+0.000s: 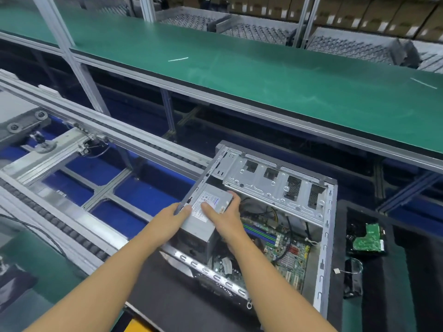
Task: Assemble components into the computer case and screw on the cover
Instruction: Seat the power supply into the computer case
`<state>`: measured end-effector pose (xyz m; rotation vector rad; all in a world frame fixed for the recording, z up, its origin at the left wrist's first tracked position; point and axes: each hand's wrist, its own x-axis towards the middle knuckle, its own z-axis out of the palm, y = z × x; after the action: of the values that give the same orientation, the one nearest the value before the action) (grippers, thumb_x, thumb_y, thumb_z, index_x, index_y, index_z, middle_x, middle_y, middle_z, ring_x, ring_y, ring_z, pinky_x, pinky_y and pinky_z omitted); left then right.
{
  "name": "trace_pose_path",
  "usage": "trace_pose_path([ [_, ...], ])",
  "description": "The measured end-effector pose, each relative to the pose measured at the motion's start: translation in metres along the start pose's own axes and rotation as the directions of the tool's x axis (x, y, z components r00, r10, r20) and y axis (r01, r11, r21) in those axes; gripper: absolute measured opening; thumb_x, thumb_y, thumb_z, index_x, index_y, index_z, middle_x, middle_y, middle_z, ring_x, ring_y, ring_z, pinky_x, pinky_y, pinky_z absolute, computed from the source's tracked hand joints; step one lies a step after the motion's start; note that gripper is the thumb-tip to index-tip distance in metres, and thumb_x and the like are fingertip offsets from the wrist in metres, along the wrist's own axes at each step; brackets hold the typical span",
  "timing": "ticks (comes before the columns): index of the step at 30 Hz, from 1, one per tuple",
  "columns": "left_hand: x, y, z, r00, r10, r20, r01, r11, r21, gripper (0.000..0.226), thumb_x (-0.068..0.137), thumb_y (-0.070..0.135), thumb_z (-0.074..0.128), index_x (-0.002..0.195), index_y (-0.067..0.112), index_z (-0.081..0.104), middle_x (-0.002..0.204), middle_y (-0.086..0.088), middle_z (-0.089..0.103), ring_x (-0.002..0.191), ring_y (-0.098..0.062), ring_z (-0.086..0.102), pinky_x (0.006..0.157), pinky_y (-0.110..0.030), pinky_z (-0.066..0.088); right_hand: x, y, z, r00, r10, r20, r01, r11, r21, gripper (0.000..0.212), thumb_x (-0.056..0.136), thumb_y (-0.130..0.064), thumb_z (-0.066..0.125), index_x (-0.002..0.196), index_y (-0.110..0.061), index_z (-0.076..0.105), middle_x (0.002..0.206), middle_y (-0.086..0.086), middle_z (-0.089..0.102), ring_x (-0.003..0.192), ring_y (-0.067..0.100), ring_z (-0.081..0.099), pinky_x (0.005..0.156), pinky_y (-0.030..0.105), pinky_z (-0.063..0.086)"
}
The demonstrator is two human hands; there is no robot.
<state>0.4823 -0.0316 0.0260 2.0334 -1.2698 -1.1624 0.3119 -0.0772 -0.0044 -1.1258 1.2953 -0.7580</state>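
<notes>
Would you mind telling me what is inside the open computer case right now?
Inside the computer case: a green motherboard, loose cables, a perforated drive cage and the power supply both hands hold. Whatever lies beneath the power supply is covered.

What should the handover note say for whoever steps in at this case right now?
Left hand and right hand both grip the power supply, held at the open computer case, left side, not yet seated.
Motherboard is in the case, cables loose over it.
Hard drive lies on the black mat, right of the case.
Left: seat the supply, fit the drive, screw on the cover; no cover is in view.
</notes>
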Motion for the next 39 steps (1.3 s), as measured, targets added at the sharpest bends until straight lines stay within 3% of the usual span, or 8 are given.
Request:
trace_pose_path([
  [3,-0.002,0.002,-0.006,0.995,-0.042,0.093,0.061,0.976,-0.208,0.029,0.095,0.055,0.053,0.11,0.033,0.065,0.096,0.016,0.075,0.086,-0.001,0.071,0.063,-0.014,0.05,0.002,0.003,0.007,0.999,0.032,-0.002,-0.032,0.996,0.089,0.103,0.065,-0.05,0.083,0.147,-0.034,0.022,0.144,0.003,0.048,0.132,0.025,0.05,0.112,0.05,0.044],
  [8,-0.003,0.008,-0.005,0.988,-0.074,0.138,0.123,0.916,-0.383,0.021,0.099,0.04,0.057,0.106,0.024,0.068,0.09,0.007,0.077,0.076,-0.008,0.074,0.051,-0.014,0.052,0.009,0.01,0.009,0.999,0.038,-0.002,-0.037,0.982,0.184,0.087,0.067,-0.042,0.082,0.133,-0.037,0.026,0.134,0.003,0.056,0.117,0.022,0.062,0.1,0.045,0.054],
  [13,-0.002,0.013,-0.008,0.978,-0.123,0.167,0.181,0.898,-0.4,0.022,0.098,0.038,0.059,0.111,0.023,0.068,0.096,-0.001,0.077,0.085,-0.018,0.075,0.059,-0.024,0.057,0.015,0.019,0.009,1.0,0.011,-0.024,-0.005,0.977,0.212,0.069,0.086,-0.02,0.08,0.132,-0.032,0.03,0.121,-0.001,0.062,0.1,0.012,0.069,0.069,0.02,0.056],
  [19,-0.006,0.006,-0.005,0.996,-0.052,0.078,0.068,0.975,-0.212,0.023,0.097,0.051,0.054,0.115,0.04,0.063,0.104,0.02,0.072,0.097,-0.004,0.068,0.08,-0.02,0.049,0.015,0.015,0.009,0.998,-0.028,-0.064,0.042,0.973,0.225,0.057,0.076,-0.025,0.077,0.115,-0.042,0.039,0.122,0.005,0.06,0.091,0.013,0.072,0.065,0.02,0.056],
  [21,-0.008,0.002,-0.003,0.998,0.013,0.069,-0.006,0.996,-0.094,0.038,0.096,0.058,0.049,0.13,0.041,0.052,0.118,0.022,0.064,0.109,-0.002,0.061,0.094,-0.026,0.045,0.014,0.015,0.007,0.998,-0.035,-0.058,0.047,0.977,0.209,0.054,0.073,-0.034,0.077,0.108,-0.051,0.04,0.126,0.005,0.057,0.094,0.015,0.071,0.07,0.026,0.059],
  [26,-0.009,-0.001,-0.017,0.964,0.016,0.267,0.033,0.983,-0.179,0.049,0.093,0.04,0.065,0.138,0.037,0.044,0.122,0.02,0.066,0.102,0.002,0.066,0.084,-0.018,0.047,0.013,0.019,0.002,1.0,-0.016,-0.002,0.016,0.996,0.088,0.08,0.06,-0.062,0.077,0.126,-0.046,0.036,0.139,0.001,0.047,0.121,0.02,0.058,0.105,0.049,0.051],
  [33,-0.009,-0.004,-0.025,0.931,0.078,0.358,-0.057,0.996,-0.07,0.083,0.085,0.023,0.078,0.149,0.037,0.027,0.125,0.014,0.065,0.115,-0.014,0.063,0.104,-0.045,0.047,0.012,0.017,0.004,1.0,-0.011,0.009,0.01,0.998,0.055,0.081,0.069,-0.057,0.075,0.132,-0.038,0.029,0.135,0.0,0.047,0.121,0.019,0.056,0.108,0.05,0.047],
  [39,-0.005,-0.011,-0.022,0.929,0.121,0.35,-0.086,0.99,-0.113,0.078,0.086,0.024,0.077,0.145,0.041,0.029,0.122,0.026,0.064,0.111,0.004,0.061,0.087,-0.011,0.048,0.012,0.018,0.007,1.0,-0.005,-0.006,0.006,0.995,0.095,0.066,0.084,-0.038,0.075,0.131,-0.036,0.028,0.135,0.001,0.051,0.129,0.026,0.05,0.109,0.052,0.045],
])
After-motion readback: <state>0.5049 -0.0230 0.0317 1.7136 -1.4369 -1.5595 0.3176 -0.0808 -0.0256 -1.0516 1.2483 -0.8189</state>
